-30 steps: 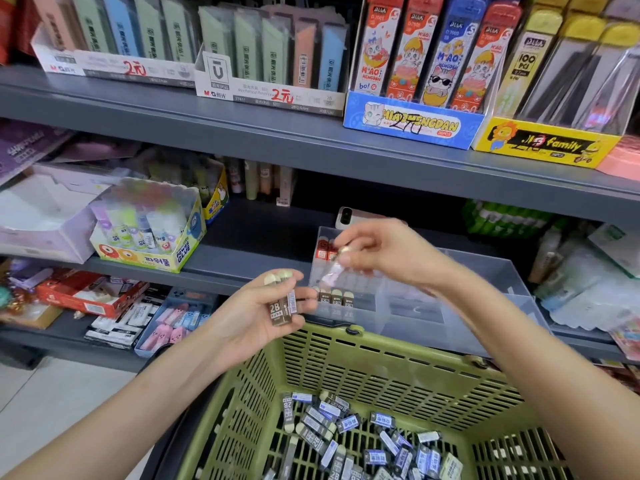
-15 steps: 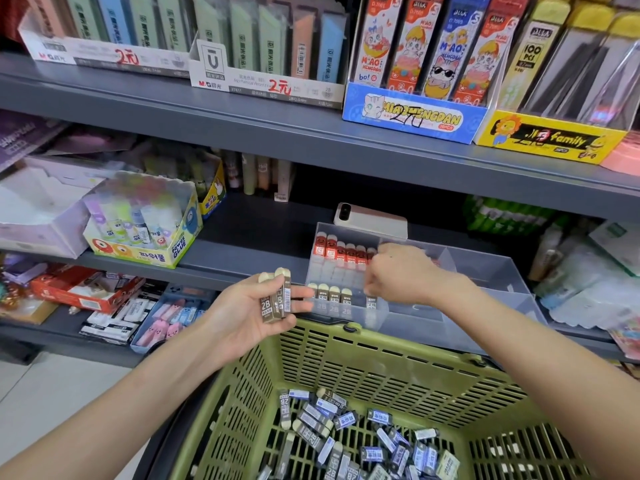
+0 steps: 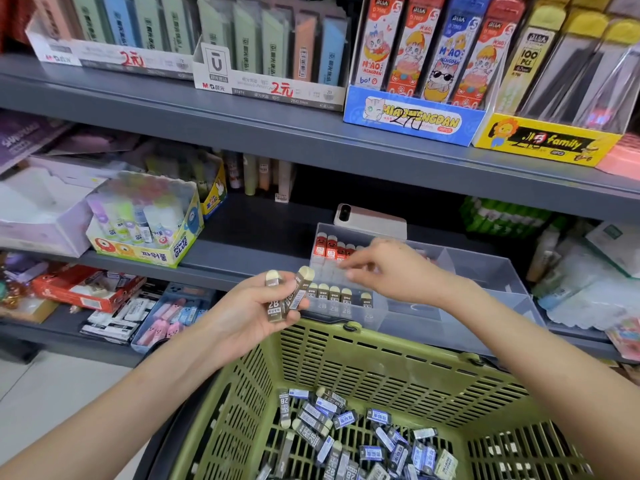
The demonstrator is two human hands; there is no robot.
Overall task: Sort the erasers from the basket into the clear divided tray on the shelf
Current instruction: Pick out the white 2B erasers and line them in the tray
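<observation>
My left hand (image 3: 256, 313) grips a few brown-sleeved 2B erasers (image 3: 285, 296), held upright just left of the clear divided tray (image 3: 485, 271) on the shelf. My right hand (image 3: 391, 268) hovers over the tray's left compartments with fingers apart and nothing in them. Red-sleeved erasers (image 3: 330, 247) stand in the tray's back row. A row of brown erasers (image 3: 334, 294) stands at the tray's front. The green basket (image 3: 381, 362) below holds several loose erasers (image 3: 346, 427) in blue and brown sleeves.
A phone (image 3: 370, 220) lies behind the tray. A glue-stick box (image 3: 149, 230) stands on the shelf to the left. Pink and white erasers (image 3: 156, 317) fill the lower shelf. Packaged goods (image 3: 588, 271) crowd the tray's right side.
My right hand set an eraser down into the tray's front row, then lifted with its fingers spread. My left hand kept its erasers and stayed put.
</observation>
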